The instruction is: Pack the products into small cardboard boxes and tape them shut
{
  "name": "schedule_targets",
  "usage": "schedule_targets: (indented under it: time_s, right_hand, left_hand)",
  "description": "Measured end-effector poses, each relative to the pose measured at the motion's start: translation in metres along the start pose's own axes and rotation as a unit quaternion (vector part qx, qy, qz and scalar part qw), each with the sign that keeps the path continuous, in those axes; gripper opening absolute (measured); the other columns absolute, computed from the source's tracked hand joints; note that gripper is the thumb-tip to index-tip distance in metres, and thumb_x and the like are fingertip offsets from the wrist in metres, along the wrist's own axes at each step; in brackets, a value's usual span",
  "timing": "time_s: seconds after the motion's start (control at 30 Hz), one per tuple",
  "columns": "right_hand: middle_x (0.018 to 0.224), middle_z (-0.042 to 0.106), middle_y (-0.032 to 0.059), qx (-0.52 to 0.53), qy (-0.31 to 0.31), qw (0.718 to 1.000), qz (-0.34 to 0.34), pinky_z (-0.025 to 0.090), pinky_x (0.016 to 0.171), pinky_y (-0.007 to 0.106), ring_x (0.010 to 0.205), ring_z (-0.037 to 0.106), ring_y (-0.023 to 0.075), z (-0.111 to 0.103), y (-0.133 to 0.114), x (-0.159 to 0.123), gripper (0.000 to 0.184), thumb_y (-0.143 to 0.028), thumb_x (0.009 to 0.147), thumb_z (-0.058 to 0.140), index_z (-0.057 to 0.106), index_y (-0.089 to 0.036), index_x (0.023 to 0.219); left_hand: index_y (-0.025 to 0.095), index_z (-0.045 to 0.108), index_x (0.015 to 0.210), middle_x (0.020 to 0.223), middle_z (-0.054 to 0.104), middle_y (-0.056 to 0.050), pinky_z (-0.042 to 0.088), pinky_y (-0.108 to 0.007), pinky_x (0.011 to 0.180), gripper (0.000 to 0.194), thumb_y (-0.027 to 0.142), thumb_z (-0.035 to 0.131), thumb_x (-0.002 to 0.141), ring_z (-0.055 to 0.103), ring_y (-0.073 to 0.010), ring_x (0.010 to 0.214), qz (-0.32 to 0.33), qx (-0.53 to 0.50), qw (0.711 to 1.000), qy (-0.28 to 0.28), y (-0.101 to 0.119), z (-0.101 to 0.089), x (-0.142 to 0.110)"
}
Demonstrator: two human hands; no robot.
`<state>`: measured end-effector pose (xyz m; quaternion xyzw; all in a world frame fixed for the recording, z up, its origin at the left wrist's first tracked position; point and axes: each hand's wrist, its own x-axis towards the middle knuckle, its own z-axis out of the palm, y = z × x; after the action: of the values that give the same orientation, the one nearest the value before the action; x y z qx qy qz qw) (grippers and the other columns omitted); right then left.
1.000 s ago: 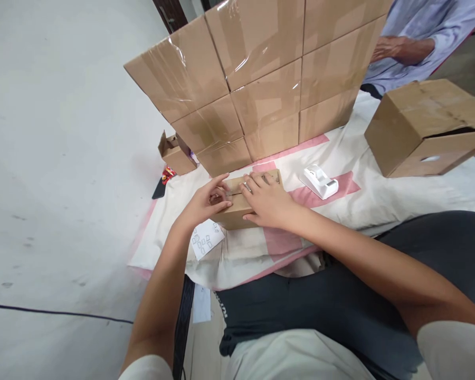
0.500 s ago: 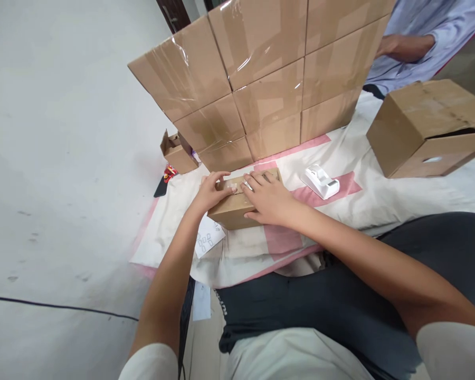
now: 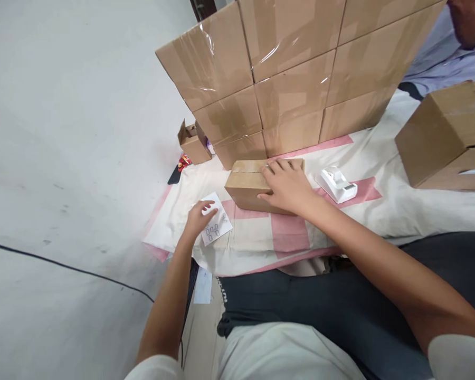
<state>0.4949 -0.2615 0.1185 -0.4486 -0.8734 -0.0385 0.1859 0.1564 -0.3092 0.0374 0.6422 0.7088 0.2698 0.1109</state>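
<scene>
The cloth (image 3: pixel 253 239) is off-white with pink bands and patches. Plain brown cartons (image 3: pixel 295 100) bear glossy tape at the far side; near the right, the tape dispenser (image 3: pixel 339 187) is white. The far-left packet (image 3: pixel 184 160) is red.

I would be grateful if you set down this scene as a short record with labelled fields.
right hand: on the closed brown cardboard box, fingers on top
left hand: fingers apart, at the white paper with drawn shapes; contact unclear
right of box: white plastic tape dispenser
far right: larger brown cardboard box
behind: upright wall of taped brown cardboard
surface: white-and-pink cloth
</scene>
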Motion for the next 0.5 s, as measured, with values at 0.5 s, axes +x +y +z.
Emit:
schedule_targets:
  time_s: [0.5]
  right_hand:
    - [0.13, 0.068, 0.0181, 0.101, 0.093, 0.99, -0.038, 0.041, 0.1, 0.047, 0.118, 0.058, 0.0353, -0.036, 0.002, -0.03, 0.034, -0.034, 0.098, 0.058, 0.069, -0.012, 0.121]
  left_hand:
    - [0.025, 0.075, 0.109, 0.116, 0.067, -0.007, 0.048, -0.042, 0.095, 0.023, 0.031, 0.062, 0.09, 0.063, -0.0275, 0.11, 0.027, 0.079, 0.99, -0.114, -0.011, 0.025, -0.011]
